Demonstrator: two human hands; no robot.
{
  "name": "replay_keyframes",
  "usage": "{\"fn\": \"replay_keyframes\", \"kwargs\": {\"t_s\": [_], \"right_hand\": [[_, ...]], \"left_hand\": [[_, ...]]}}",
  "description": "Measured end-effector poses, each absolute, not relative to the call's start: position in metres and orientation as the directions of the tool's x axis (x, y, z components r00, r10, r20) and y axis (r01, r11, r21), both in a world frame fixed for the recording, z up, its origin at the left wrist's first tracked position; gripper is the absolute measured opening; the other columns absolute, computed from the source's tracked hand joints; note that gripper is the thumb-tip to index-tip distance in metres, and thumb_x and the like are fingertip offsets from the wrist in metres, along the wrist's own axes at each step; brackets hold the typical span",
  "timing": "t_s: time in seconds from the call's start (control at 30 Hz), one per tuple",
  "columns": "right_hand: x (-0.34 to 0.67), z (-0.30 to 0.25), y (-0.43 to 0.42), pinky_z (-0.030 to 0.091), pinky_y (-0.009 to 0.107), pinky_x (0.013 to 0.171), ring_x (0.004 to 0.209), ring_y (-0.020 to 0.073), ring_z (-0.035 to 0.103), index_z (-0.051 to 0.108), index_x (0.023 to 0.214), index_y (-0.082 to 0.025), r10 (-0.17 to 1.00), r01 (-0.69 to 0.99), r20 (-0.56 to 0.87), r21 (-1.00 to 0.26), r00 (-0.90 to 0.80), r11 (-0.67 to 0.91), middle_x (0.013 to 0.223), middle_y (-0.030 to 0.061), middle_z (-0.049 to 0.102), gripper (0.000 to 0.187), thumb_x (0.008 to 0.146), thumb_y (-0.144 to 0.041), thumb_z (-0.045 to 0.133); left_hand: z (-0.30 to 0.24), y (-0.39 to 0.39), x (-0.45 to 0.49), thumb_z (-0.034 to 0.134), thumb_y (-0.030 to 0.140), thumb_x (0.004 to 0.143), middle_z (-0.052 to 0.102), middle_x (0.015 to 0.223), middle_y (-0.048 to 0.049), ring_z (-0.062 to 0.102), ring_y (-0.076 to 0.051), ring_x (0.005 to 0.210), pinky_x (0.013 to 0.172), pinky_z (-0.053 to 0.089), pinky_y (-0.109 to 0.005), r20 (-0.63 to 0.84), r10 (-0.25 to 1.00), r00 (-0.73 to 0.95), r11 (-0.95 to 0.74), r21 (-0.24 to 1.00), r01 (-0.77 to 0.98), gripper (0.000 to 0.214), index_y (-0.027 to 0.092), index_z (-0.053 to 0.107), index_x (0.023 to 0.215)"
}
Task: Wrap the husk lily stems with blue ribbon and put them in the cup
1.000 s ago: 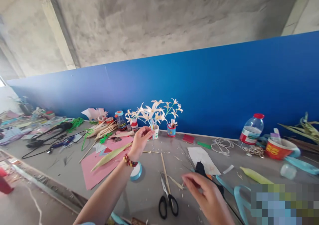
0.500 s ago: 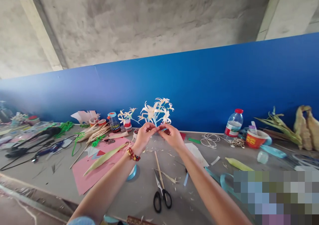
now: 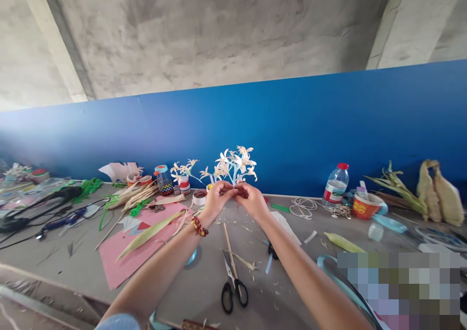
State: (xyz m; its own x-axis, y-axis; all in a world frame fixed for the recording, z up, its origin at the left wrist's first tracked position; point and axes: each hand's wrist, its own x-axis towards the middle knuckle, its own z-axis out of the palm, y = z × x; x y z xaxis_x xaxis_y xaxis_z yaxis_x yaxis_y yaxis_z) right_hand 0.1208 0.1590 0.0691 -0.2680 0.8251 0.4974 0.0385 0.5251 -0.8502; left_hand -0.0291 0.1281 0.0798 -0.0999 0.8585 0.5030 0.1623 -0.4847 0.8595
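In the middle of the head view I hold a spray of cream handmade flowers (image 3: pixel 236 162) on pale blue stems, upright above the table. My left hand (image 3: pixel 219 197), with a beaded bracelet at the wrist, pinches the stems low down. My right hand (image 3: pixel 251 199) pinches the same stems, its fingertips meeting those of the left. The lower stem ends are hidden by my fingers. Another small sprig of cream flowers (image 3: pixel 185 168) stands behind and left of my left hand. Black-handled scissors (image 3: pixel 234 291) lie below my hands, beside a thin wooden stick (image 3: pixel 230 249).
Pink paper (image 3: pixel 120 259) and a corn husk (image 3: pixel 149 235) lie at left, with a glue gun (image 3: pixel 73 216) beyond. At right are a red-capped bottle (image 3: pixel 335 186), an orange paper cup (image 3: pixel 366 207), white cord (image 3: pixel 303 207) and blue ribbon (image 3: pixel 330 266). A blue partition (image 3: pixel 292 125) rises behind.
The flower spray has turned between my fingers, so its blooms face differently and sit slightly further right. Both hands still pinch the stems. The whole view has shifted a little.
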Motion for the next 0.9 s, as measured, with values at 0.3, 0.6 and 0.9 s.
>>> {"fn": "replay_keyframes", "kwargs": {"t_s": [0.3,0.6,0.9], "right_hand": [[0.131,0.065,0.159,0.055,0.033,0.077,0.079,0.0218,0.07,0.065,0.084,-0.019,0.841,0.019,0.493,-0.86,-0.224,0.51,0.081,0.0045,0.072,0.024,0.072,-0.039,0.073],[0.156,0.072,0.155,0.057,0.034,0.07,0.074,0.0219,0.07,0.065,0.085,-0.019,0.884,-0.007,0.43,-0.9,-0.184,0.437,0.08,0.0059,0.073,0.037,0.069,-0.049,0.079],[0.227,0.118,0.169,0.059,0.034,0.072,0.069,0.0176,0.067,0.07,0.087,-0.019,0.881,-0.007,0.472,-0.881,0.03,0.473,0.078,0.0047,0.073,0.05,0.058,-0.054,0.088]], "left_hand": [[0.042,0.12,-0.019,0.073,0.052,0.075,0.072,0.08,-0.0057,0.063,-0.019,0.076,0.075,0.048,-0.032,0.38,0.925,0.003,-0.379,0.921,0.095,0.036,0.016,0.071,0.083],[0.017,0.122,-0.007,0.064,0.057,0.08,0.074,0.074,-0.0071,0.066,-0.021,0.076,0.078,0.051,-0.033,0.357,0.932,0.061,-0.361,0.929,0.082,0.041,0.017,0.075,0.078],[-0.017,0.126,-0.042,0.063,0.045,0.08,0.07,0.061,-0.0027,0.062,-0.019,0.062,0.062,0.044,-0.028,0.292,0.954,0.061,-0.296,0.898,0.325,0.03,0.019,0.074,0.069]]}}
